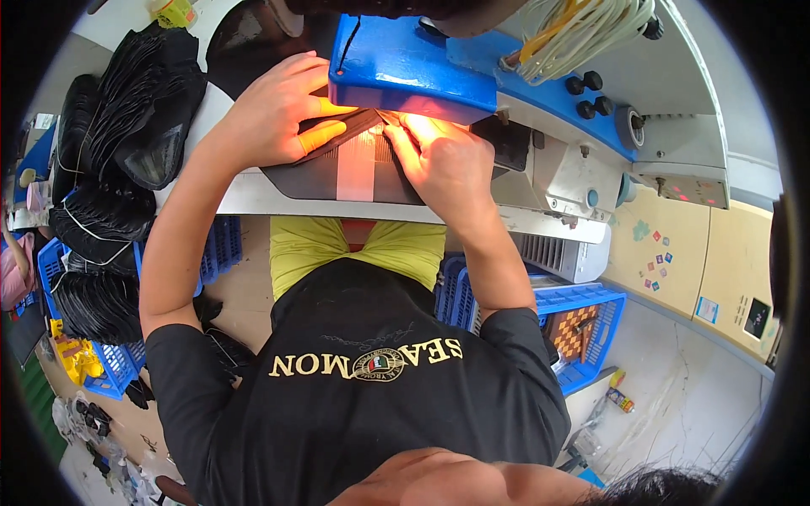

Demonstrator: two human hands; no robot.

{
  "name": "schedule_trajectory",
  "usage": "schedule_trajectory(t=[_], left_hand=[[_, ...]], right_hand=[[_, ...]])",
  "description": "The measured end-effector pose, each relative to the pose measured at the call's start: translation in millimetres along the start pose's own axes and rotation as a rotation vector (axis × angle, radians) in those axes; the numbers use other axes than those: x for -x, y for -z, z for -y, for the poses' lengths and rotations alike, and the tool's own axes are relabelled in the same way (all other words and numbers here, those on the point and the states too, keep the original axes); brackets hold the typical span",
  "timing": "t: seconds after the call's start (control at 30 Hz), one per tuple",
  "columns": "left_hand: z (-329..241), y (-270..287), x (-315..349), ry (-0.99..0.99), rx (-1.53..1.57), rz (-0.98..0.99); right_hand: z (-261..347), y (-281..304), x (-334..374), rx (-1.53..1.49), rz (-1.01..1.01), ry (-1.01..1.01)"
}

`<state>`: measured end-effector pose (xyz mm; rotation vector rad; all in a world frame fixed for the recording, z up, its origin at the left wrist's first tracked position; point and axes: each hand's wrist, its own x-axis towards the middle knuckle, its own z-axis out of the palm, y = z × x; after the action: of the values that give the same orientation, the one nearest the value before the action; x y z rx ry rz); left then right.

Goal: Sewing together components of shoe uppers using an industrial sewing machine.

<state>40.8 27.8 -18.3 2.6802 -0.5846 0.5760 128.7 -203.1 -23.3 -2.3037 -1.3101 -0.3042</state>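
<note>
A black, cloth-like piece (344, 129) lies on the machine's bed beneath a blue machine head (413, 72), lit by a bright orange glow. My left hand (283, 110) rests on this piece, its fingers spread and the thumb apart. On the other side of the glow is my right hand (447, 160), with its thumb and fingers drawn together close to the piece's edge. A small pointed shape shows at those fingertips, too glaring to name. Below both hands, a pale strip (356, 169) crosses the dark plate. The machine head hides the spot just beyond my fingertips.
Tied stacks of black pieces (139, 101) stand at the left beside the white table edge (245, 198). A yellow container (173, 12) is at the far left. Bundled pale threads (586, 38) hang at the upper right. Blue crates (612, 337) sit low on both sides.
</note>
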Motion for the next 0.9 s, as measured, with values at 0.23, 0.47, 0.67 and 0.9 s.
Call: schedule_trajectory(t=[0.23, 0.47, 0.67, 0.9], left_hand=[[10.9, -4.1, -0.6, -0.034, -0.009, 0.027], [17.7, 18.3, -7.4, -0.097, 0.074, 0.265], [13.2, 30.0, -11.1, 0.007, 0.083, 0.349], [9.7, 31.4, -9.8, 0.011, 0.025, 0.375]], right_hand=[[0.1, 4.5, 11.2, -0.022, -0.089, -0.05], [-6.0, 17.3, 31.4, -0.127, -0.045, -0.171], [-11.0, 16.2, 36.5, -0.162, -0.075, -0.149], [-10.1, 16.0, 37.4, -0.159, -0.08, -0.149]])
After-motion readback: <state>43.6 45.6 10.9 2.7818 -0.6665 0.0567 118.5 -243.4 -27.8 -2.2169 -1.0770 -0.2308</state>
